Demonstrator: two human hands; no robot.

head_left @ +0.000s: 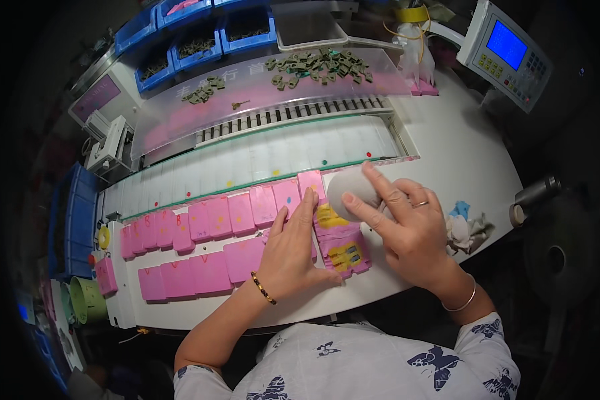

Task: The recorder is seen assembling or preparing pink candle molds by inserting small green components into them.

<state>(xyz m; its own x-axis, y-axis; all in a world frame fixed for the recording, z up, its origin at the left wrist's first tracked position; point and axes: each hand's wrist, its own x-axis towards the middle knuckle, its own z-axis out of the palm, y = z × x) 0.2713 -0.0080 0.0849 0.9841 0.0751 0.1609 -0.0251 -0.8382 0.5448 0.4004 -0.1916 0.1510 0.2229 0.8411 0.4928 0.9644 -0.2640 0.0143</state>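
Observation:
An opened pink mould (343,233) with yellow patches and small grey pieces in its lower part lies before me. My left hand (289,255) rests along its left side, fingers stretched out and thumb at its lower edge. My right hand (407,220) pinches a pale grey, rounded pad (347,190) over the mould's upper end. The pad is slightly blurred and hides part of the mould there. I cannot make out whether the pad touches it.
Two rows of pink mould blocks (207,221) stand left of my hands. Behind runs a white, green-edged strip (247,157); beyond it, a clear sheet bears olive-green pieces (323,67). Blue bins (197,50) stand at the back, a control panel (507,50) at right, crumpled cloth (467,230) beside my right arm.

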